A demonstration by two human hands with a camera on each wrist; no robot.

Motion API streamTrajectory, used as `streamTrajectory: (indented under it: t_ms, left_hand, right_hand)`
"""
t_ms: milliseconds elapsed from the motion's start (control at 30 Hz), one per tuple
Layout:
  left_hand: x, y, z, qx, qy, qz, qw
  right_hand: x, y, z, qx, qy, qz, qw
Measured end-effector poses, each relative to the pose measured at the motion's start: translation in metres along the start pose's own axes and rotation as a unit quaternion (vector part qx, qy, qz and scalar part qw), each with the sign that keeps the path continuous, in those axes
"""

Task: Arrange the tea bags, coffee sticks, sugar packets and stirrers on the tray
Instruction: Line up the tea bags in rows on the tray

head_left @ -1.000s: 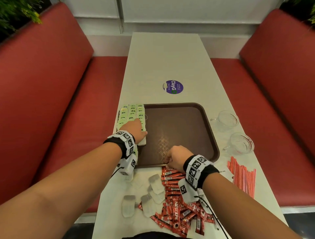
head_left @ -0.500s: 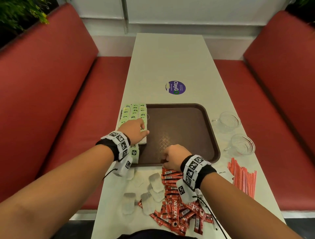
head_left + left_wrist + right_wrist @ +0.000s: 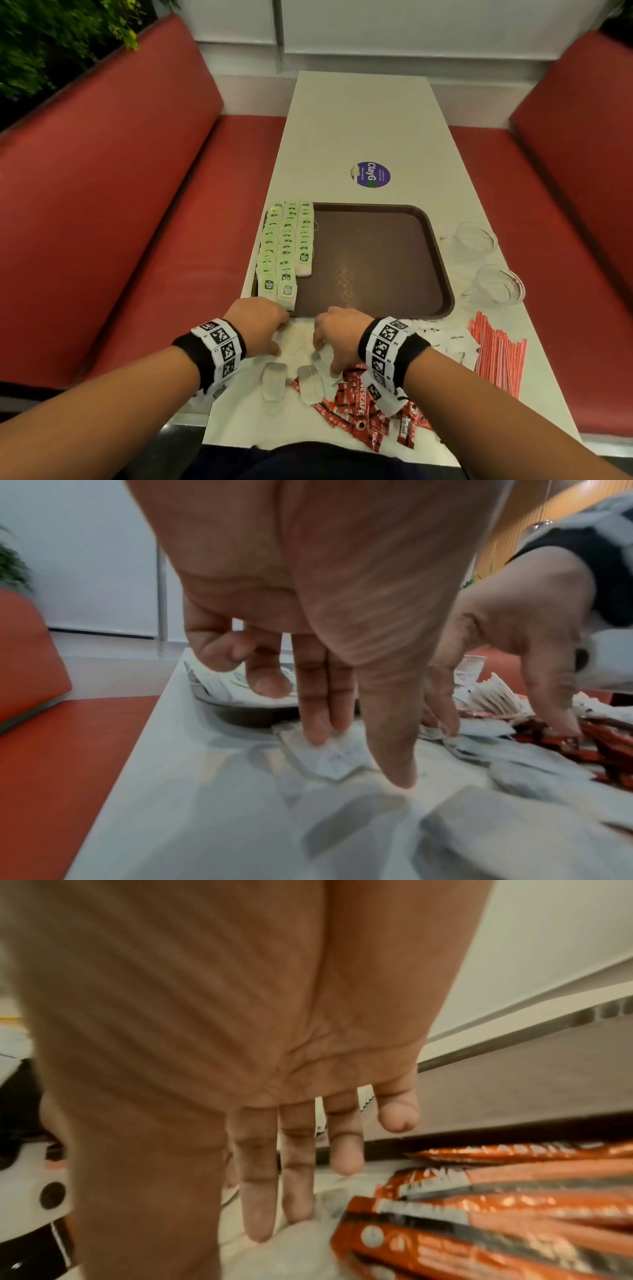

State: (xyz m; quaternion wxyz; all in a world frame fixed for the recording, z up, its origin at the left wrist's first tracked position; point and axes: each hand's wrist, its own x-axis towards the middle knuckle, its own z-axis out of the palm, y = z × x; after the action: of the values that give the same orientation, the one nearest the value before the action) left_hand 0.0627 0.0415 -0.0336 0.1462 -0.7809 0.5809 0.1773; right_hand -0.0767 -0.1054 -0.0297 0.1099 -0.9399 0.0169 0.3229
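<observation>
Now both my hands have come off the tray [image 3: 442, 260] onto loose tea bags [image 3: 274, 380]; left hand [image 3: 260, 323] fingers [image 3: 315, 723] straight, pressing one, right hand [image 3: 337, 334] fingers [image 3: 257, 1204] straight, touching another.

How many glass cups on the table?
2. Both stand on the table right of the tray: the far cup beside the tray's far right part, the near cup beside its near right corner, just beyond the stirrers.
</observation>
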Motion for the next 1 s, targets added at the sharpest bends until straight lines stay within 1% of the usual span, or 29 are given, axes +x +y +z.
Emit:
streamTrajectory:
  t_ms: [133, 233, 367, 467, 567, 667, 733, 800, 867, 933, 1000]
  left_hand:
    - [-0.003, 0.005, 0.003, 0.020, 0.028, -0.009, 0.999]
    - [-0.003, 0.004, 0.002, 0.017, 0.040, -0.026, 0.999]
    - [-0.003, 0.001, 0.001, -0.017, 0.051, -0.034, 0.998]
    - [-0.002, -0.006, -0.006, -0.062, 0.048, -0.021, 0.997]
    - [-0.002, -0.014, -0.017, -0.113, 0.059, 0.010, 0.992]
    - [0.001, -0.019, -0.025, -0.161, 0.101, 0.012, 0.982]
    - [0.003, -0.020, -0.029, -0.188, 0.127, 0.010, 0.974]
    - [0.006, -0.019, -0.031, -0.208, 0.155, 0.014, 0.966]
    - [0.009, -0.018, -0.035, -0.229, 0.171, 0.017, 0.958]
    - [0.013, -0.016, -0.039, -0.240, 0.169, 0.025, 0.956]
    - [0.017, -0.016, -0.042, -0.244, 0.167, 0.039, 0.954]
  right_hand:
    - [-0.003, -0.003, 0.002, -0.039, 0.043, -0.017, 0.998]
    - [0.000, -0.006, 0.006, -0.042, 0.072, -0.016, 0.996]
    - [0.003, -0.007, 0.006, -0.035, 0.069, 0.001, 0.997]
    - [0.004, -0.002, 0.004, 0.039, 0.094, 0.031, 0.994]
    - [0.004, 0.003, 0.001, 0.133, 0.152, 0.065, 0.977]
    - [0.005, 0.011, -0.004, 0.239, 0.222, 0.087, 0.941]
    - [0.005, 0.015, -0.008, 0.314, 0.247, 0.105, 0.911]
    - [0.005, 0.016, -0.014, 0.337, 0.260, 0.117, 0.897]
    - [0.004, 0.019, -0.020, 0.346, 0.267, 0.109, 0.893]
    - [0.003, 0.020, -0.026, 0.350, 0.268, 0.078, 0.894]
    - [0.003, 0.021, -0.031, 0.340, 0.263, 0.040, 0.902]
